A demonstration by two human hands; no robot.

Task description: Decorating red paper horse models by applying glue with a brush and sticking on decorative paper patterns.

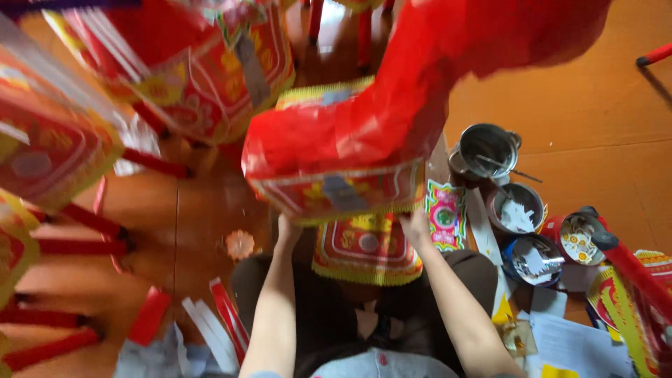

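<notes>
Head view: looking down at a person sitting on a wooden floor (602,133), both bare arms reaching away from the body.
Main thing: a large red paper figure (364,140) with a yellow-fringed, patterned panel along its near edge is being held up in the middle of the scene; its red body is rising toward the far right.
Left hand: the left hand (287,227) is pressing against the near left underside of the figure; the fingers are hidden behind the panel, so I cannot tell how tightly they are closing.
Right hand: the right hand (415,227) is gripping the near right corner of the same panel, fingers curling up onto its fringe.
Thing and grip: the figure is sitting above and beyond both hands, spanning the gap between them.
Below the figure: a flat red and yellow patterned panel (367,248) is lying on the person's lap, just near of the hands.
Right side: a steel pot (488,148) and three small bowls (532,234) holding paper scraps are standing on the floor, beside a pink and green paper square (445,213).
Left side: more red and yellow paper pieces (203,70) are filling the far left, blurred, with red sticks (84,245) lying beneath them.
Near left: red and white paper strips (213,325) are lying on the floor.
</notes>
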